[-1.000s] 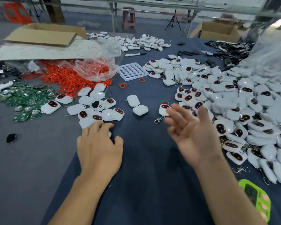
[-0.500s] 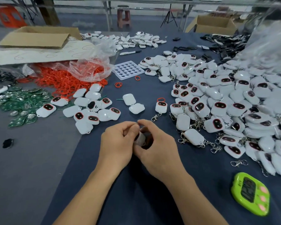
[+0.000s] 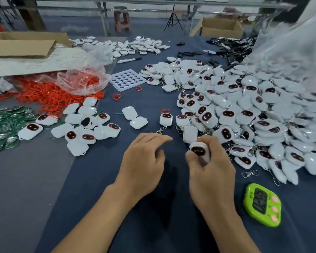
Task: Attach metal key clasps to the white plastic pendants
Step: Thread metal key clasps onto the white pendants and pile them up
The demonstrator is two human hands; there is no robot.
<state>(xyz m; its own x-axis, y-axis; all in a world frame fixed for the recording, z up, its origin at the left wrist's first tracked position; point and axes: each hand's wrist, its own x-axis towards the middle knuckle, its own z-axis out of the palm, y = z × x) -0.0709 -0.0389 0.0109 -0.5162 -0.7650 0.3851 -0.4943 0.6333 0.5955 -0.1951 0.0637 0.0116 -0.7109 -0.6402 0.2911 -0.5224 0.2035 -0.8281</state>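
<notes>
On blue cloth (image 3: 150,103), right hand (image 3: 211,178) grip around a white pendant (image 3: 199,151), left hand (image 3: 143,161) slack, empty

Even, diffuse overhead light, moderately bright. Soft shadows lie on the desk (image 3: 84,179) under the left hand (image 3: 144,161) and right hand (image 3: 210,172). Small highlights on the pendants (image 3: 226,114). Strong barrel distortion at edges; plastic bag (image 3: 290,42) at right blurred.

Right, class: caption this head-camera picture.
Right hand grips a white pendant beside the pile; left hand open.
</notes>
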